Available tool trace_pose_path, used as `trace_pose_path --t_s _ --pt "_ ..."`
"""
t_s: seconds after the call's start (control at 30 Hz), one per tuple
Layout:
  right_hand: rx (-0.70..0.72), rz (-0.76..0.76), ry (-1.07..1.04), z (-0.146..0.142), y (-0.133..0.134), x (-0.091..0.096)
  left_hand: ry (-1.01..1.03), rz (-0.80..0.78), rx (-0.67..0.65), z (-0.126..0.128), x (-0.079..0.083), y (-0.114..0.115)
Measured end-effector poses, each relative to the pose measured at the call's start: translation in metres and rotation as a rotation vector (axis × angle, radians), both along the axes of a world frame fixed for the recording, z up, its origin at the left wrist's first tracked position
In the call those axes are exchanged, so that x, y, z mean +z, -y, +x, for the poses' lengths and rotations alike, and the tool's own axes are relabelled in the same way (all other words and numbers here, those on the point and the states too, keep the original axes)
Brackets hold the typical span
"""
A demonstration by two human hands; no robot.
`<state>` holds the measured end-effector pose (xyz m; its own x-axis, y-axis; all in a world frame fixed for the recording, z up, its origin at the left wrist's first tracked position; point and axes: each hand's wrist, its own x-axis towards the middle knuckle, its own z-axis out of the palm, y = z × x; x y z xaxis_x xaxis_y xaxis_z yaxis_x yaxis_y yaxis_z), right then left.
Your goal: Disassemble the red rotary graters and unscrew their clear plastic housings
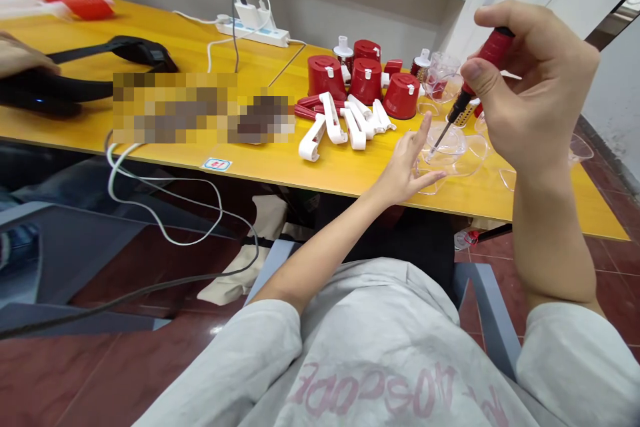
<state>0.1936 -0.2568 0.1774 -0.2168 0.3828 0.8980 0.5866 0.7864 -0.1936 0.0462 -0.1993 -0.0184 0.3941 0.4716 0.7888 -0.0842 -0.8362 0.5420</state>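
My right hand is closed around the red-and-black handle of a screwdriver. The shaft slants down to the left, and its tip meets a clear plastic cup-shaped part on the table. At that part's left side is my left hand, with index finger and thumb spread about its edge, gripping it; the other fingers are partly hidden. Other clear plastic pieces sit behind the screwdriver. Left of my left hand lie several white and red handles, with red cup-shaped housings behind them.
A white power strip with plugs stands at the back of the yellow table. Another person's hand rests on a black strapped device at far left. White cables hang over the front edge. Part of the table is pixelated.
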Motion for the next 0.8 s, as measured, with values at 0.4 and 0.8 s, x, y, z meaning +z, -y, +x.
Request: trace_pose_path --t_s 0.4,0.8 --pt "0.375 -0.292 -0.147 0.017 -0.022 -0.008 -0.036 -0.028 -0.071 -0.003 0.004 -0.004" --pt "0.209 -0.308 0.117 0.008 0.012 0.042 -0.023 -0.026 -0.043 -0.002 -0.001 -0.007"
